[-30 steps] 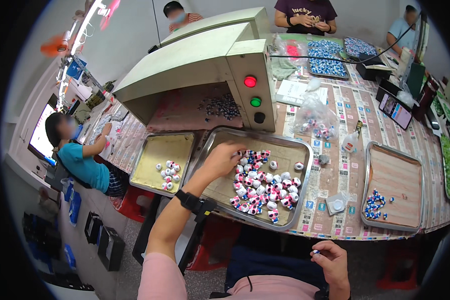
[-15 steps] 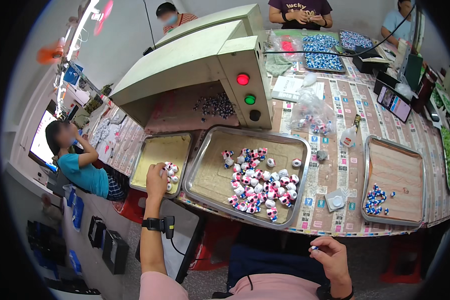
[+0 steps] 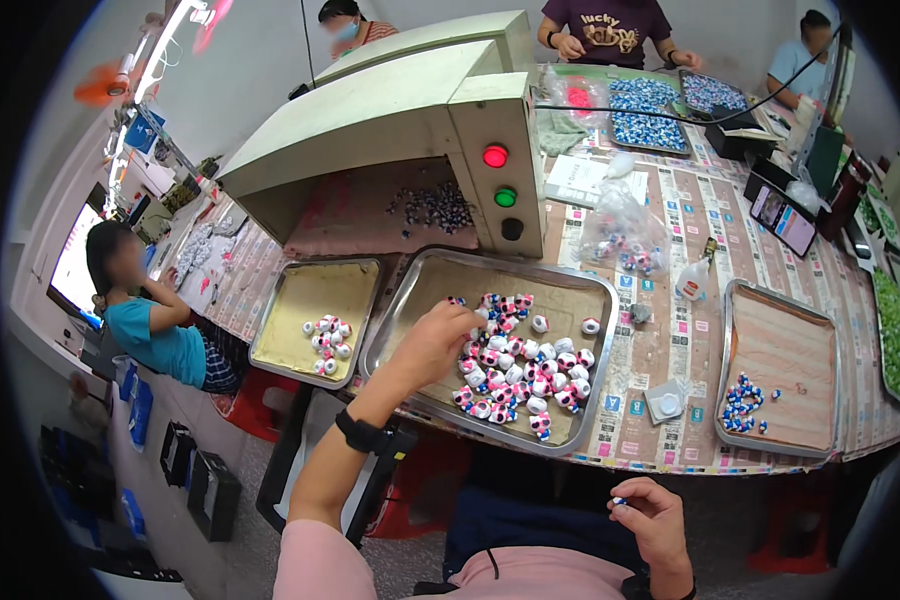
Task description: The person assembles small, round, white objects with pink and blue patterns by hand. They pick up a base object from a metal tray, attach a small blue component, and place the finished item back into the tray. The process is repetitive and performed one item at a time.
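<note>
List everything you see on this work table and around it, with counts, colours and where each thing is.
Machine: one, cream, red and green lights, back of table.
Middle tray: one, metal, holds many pink-and-white beads.
Left tray: one, metal, small cluster of pink-and-white beads.
Right tray: one, metal, few blue-and-white beads at its near left corner.
Bag: one, clear, beads inside, right of machine.
Phone: one, dark, far right.
People: one seated at left in teal, three at the far end.
Left hand: in middle tray, on the beads.
Right hand: below table edge, pinching a small bead.
</note>
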The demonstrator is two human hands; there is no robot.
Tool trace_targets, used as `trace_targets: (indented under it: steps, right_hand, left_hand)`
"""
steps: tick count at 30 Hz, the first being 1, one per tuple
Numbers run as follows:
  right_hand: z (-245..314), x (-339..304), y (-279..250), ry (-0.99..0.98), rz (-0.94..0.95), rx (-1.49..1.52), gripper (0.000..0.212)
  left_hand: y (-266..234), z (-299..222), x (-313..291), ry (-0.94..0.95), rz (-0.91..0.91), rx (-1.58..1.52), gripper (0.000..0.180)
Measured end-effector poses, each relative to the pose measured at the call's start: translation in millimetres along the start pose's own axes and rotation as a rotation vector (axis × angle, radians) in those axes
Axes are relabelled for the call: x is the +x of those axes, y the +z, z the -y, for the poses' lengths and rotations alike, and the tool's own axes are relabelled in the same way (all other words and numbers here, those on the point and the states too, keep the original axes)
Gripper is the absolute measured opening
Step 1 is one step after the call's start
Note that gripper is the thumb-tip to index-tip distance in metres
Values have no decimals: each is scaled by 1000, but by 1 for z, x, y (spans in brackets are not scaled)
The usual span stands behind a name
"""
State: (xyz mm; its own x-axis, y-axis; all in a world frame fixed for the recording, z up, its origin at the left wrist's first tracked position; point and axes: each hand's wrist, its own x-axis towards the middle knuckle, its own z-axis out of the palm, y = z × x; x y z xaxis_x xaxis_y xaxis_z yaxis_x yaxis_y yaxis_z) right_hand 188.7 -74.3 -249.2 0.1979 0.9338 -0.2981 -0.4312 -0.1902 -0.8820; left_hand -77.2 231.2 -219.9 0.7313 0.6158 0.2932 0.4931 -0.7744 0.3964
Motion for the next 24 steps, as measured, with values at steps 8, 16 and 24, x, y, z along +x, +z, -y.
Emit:
trace_targets:
  steps: [8,16,24]
  right_hand:
    - [-5,1,-5,19,-6,20,20]
    - [-1,4,-3,42,28,18,21]
    - [-3,4,-3,40,27,7,21]
  left_hand:
    - [-5,-4,2,-107,99,-5,28]
    - [-4,-21,-1,-138,167,-222,29]
    - [2,-30,3,-165,252,-66,31]
